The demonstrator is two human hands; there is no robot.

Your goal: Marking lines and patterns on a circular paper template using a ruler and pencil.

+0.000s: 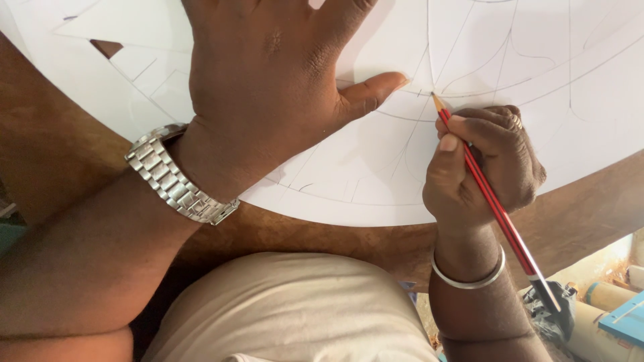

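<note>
My left hand [268, 87] lies flat, fingers spread, pressing down a large round white sheet [469, 47] covered with curved pencil lines. A metal link watch [176, 175] is on that wrist. My right hand [479, 167] grips a red and black striped pencil [493, 204], its tip touching the sheet right beside my left thumb. A thin silver bangle [469, 278] circles my right wrist. The sheet rests on a brown wooden table [47, 147].
The sheet's curved edge runs close to the table's near edge. A cut-out opening [107, 48] shows in the sheet at upper left. Below the table at right lie a dark cloth [553, 315], a pale cylinder [604, 295] and a blue object [627, 318].
</note>
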